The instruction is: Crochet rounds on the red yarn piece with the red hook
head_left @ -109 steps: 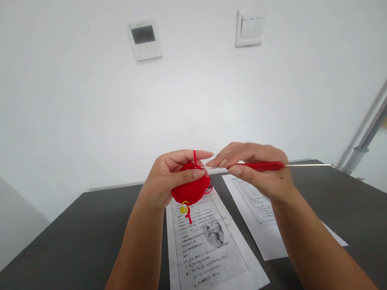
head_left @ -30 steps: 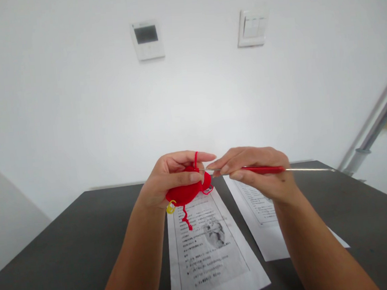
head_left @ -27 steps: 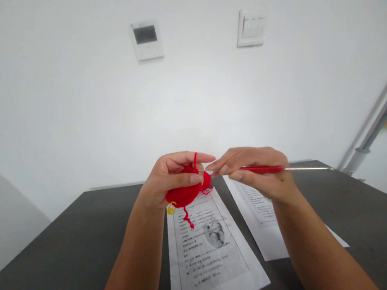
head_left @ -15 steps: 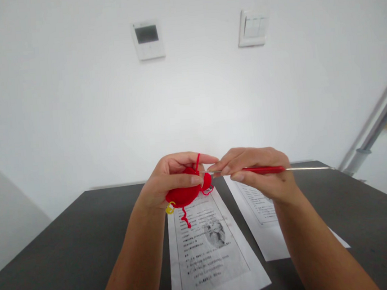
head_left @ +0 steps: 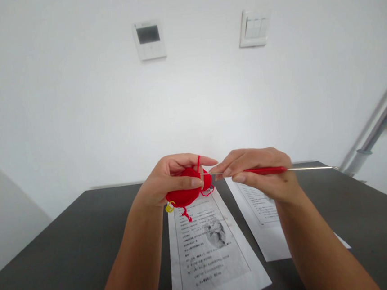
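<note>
My left hand (head_left: 169, 178) is closed on a red crochet piece (head_left: 184, 196), thumb pressed over its front. Over the raised left index finger runs a strand of red yarn (head_left: 198, 163). A small yellow stitch marker (head_left: 169, 206) and a short curly red tail (head_left: 186, 214) hang from the piece's lower edge. My right hand (head_left: 260, 170) grips a crochet hook (head_left: 266, 170) with a red handle and thin metal ends, held level. Its left tip meets the work beside the left thumb; the exact stitch is too small to make out.
Two printed sheets lie on the dark table (head_left: 112, 228): one sheet (head_left: 221, 269) below the hands, another sheet (head_left: 273, 242) to the right. A white wall stands behind, bearing a thermostat panel (head_left: 149, 40) and a light switch (head_left: 254, 28). A grey pole (head_left: 378, 124) slants at the right.
The hook has shifted very slightly right relative to the work, with more of its metal shaft showing. The red tail swings slightly. Both hands keep their grips.
</note>
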Demonstrator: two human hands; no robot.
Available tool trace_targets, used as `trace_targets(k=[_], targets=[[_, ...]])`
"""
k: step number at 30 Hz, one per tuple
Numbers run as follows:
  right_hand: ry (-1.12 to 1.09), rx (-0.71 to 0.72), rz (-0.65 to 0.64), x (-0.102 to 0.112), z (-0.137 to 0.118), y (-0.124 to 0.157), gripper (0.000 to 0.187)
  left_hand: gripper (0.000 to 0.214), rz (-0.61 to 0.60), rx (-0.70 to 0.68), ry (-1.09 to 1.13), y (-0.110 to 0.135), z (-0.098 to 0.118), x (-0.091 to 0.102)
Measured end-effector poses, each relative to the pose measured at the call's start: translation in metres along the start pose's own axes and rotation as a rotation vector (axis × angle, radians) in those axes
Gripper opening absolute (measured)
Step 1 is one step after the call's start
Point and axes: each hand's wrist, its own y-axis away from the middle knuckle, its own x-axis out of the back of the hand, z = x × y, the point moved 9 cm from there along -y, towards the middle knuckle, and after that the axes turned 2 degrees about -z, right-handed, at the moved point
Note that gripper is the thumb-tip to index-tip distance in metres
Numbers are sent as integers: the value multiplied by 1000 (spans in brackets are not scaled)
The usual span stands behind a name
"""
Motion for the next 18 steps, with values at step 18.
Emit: trace_targets(k=[18], targets=[[67, 15, -108, -2, -8, 2, 17, 30, -36, 32, 64, -5, -8, -3]])
